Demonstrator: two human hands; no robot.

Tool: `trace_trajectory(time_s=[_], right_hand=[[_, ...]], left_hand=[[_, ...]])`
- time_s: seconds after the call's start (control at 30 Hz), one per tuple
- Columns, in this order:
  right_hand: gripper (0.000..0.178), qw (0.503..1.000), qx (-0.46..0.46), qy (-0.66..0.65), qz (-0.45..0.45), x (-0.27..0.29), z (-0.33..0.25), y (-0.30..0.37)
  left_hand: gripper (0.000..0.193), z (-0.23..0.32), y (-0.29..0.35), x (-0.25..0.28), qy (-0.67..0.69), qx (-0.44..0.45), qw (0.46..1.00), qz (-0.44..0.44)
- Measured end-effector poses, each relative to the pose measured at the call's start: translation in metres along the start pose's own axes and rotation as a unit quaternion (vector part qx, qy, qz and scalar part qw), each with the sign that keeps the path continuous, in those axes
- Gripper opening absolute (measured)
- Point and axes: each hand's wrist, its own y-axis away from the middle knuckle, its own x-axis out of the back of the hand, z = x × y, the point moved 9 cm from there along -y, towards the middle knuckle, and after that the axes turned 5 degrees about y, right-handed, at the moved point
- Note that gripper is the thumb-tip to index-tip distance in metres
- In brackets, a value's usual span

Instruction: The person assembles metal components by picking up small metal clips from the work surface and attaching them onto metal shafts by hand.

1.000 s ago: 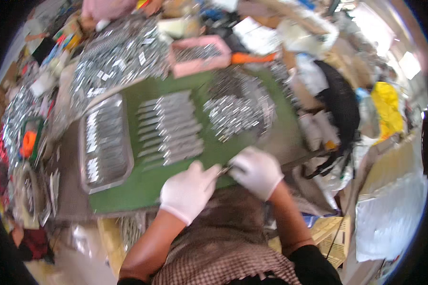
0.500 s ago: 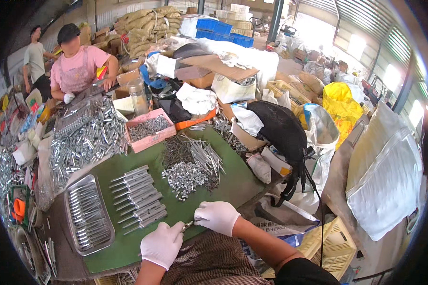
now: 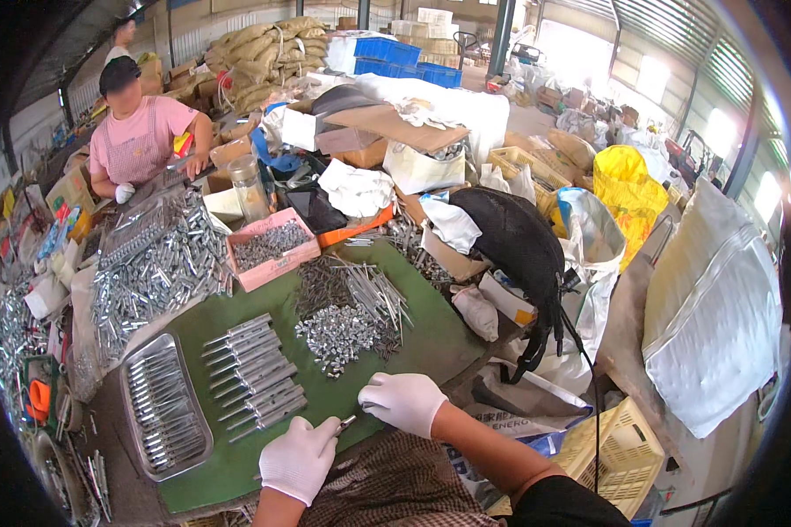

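Observation:
My left hand point(image 3: 299, 458), in a white knit glove, is closed around a slim metal piece, perhaps an anchor sleeve point(image 3: 346, 423), whose shiny end pokes out past the fingers. Just right of that end, my right hand point(image 3: 402, 402), gloved alike, has its fingers pressed together; anything in them is hidden. Beyond the hands on the green mat point(image 3: 431, 316) lie a row of metal rods with sleeves point(image 3: 259, 373), a heap of small silver nuts or cones point(image 3: 338, 338) and loose thin rods point(image 3: 378, 294). To the left, a metal tray point(image 3: 204, 435) holds similar rods in a row.
A pink box point(image 3: 271, 279) of small metal parts stands at the mat's far edge. Left of it is a large heap of metal sleeves point(image 3: 163, 272). A black bag point(image 3: 514, 241) and a yellow crate point(image 3: 628, 457) are on the right. A co-worker in pink point(image 3: 145, 140) works across the table.
A small gap has opened between the metal piece in my left hand and my right fingers. The view has shifted slightly, and the far person at upper left has moved right, behind the co-worker.

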Motion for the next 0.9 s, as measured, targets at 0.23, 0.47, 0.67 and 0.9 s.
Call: trace_trajectory(time_s=[0.23, 0.47, 0.67, 0.9], right_hand=[[0.012, 0.993, 0.001, -0.095, 0.064, 0.0, -0.017, 0.007], [0.014, 0.996, -0.012, -0.077, 0.042, -0.002, -0.02, 0.005], [0.016, 0.998, -0.045, -0.048, 0.023, -0.008, -0.021, 0.006], [0.023, 0.994, -0.043, -0.097, -0.017, -0.016, -0.016, -0.001]], left_hand=[[0.018, 0.014, -0.005, -0.005, -0.007, 0.005, 1.0, 0.006], [0.017, 0.012, -0.009, -0.007, -0.006, 0.009, 1.0, 0.0], [0.017, 0.011, -0.009, -0.008, -0.007, -0.008, 1.0, 0.015], [0.026, 0.012, 0.001, -0.009, -0.016, -0.034, 0.999, 0.022]])
